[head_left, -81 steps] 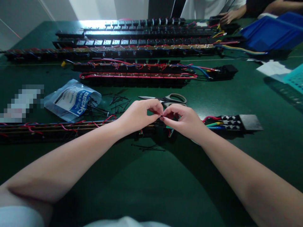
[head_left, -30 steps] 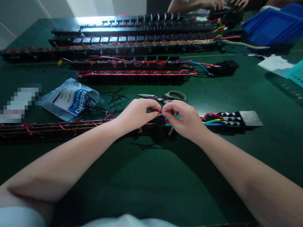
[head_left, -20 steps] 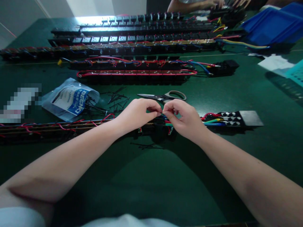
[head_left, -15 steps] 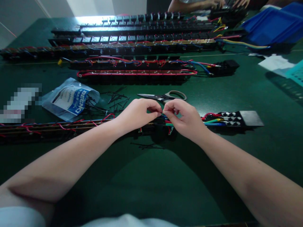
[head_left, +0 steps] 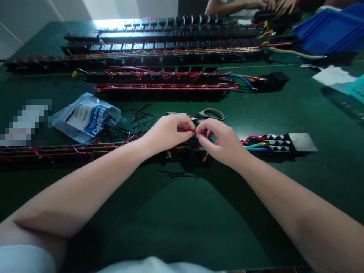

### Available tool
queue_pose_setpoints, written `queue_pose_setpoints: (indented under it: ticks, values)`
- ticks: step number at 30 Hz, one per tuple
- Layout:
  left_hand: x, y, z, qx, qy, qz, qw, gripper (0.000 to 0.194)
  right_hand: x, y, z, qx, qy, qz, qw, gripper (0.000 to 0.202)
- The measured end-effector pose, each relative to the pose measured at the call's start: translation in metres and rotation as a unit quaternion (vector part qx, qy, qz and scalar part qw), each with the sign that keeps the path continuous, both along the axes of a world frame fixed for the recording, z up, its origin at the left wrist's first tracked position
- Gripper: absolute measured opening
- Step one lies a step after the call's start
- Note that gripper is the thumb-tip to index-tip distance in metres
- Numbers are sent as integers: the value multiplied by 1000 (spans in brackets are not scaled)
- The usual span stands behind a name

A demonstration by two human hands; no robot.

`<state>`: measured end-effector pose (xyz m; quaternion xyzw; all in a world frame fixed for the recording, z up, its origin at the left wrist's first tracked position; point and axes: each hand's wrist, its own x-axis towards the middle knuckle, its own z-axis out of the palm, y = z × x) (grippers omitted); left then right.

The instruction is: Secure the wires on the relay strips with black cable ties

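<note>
Both hands meet above a long black wired strip [head_left: 68, 151] near the middle of the view. My left hand [head_left: 173, 131] is closed in a pinch, its fingertips nearly touching those of my right hand [head_left: 217, 138], which pinches too. Whatever lies between the fingertips is too small to make out. To the right, red, green and blue wires run from the strip into a black block with a silver end [head_left: 303, 142]. Scissors [head_left: 212, 113] lie just behind the hands. Some thin black ties [head_left: 179, 174] rest on the table in front of the strip.
An open plastic bag [head_left: 85, 117] lies at the left with black ties [head_left: 142, 117] spilling out. Several wired strips [head_left: 165, 87] lie farther back. A blue bin [head_left: 330, 30] and white paper [head_left: 331, 77] are at the right. Another person's hands [head_left: 280, 5] work at the top.
My left hand has risen slightly, and the fingertips of both hands remain close together in a pinch. The view has shifted a little; the objects on the table look otherwise the same.
</note>
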<state>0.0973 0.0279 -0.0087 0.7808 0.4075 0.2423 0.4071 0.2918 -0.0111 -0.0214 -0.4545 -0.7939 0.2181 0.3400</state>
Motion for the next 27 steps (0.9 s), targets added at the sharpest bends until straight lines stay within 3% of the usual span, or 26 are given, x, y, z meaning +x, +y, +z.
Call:
queue_pose_setpoints:
  ticks: [11, 27]
  values:
    - [1, 17, 7, -72, 6, 9, 997, 6, 7, 6, 6, -125, 15, 34, 992, 6]
    - [3, 17, -5, -80, -14, 26, 996, 7, 7, 8, 0, -209, 82, 16, 974, 10]
